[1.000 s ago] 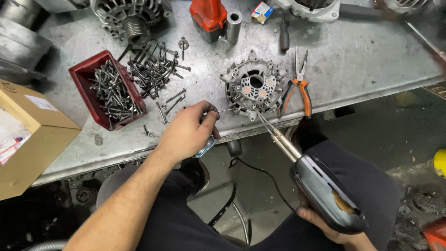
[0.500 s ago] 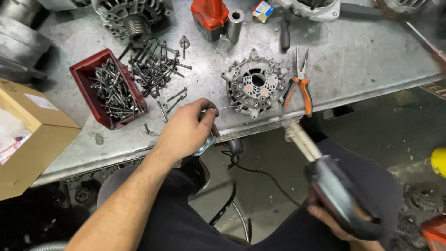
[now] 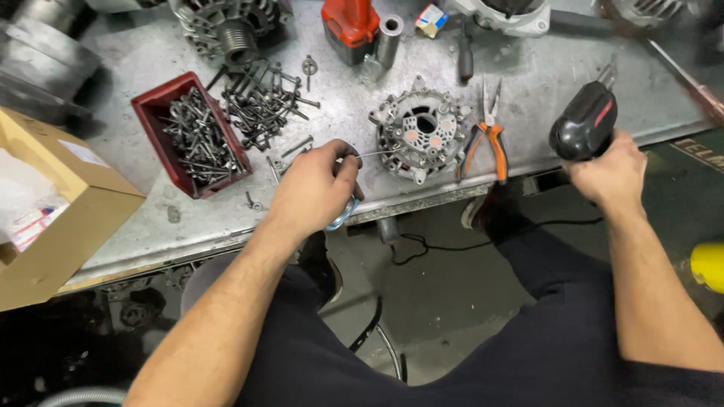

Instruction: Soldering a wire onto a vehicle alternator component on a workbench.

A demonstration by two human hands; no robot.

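Pinching a thin solder wire (image 3: 369,153), left hand (image 3: 313,188) sits at the bench edge (image 3: 226,226), wire tip touching the round cast alternator housing (image 3: 419,136). Right hand (image 3: 612,173) wraps the black soldering gun (image 3: 584,124), raised onto the bench since earlier. Red bin (image 3: 162,151) holds dark bolts; cardboard box (image 3: 60,218) far left.
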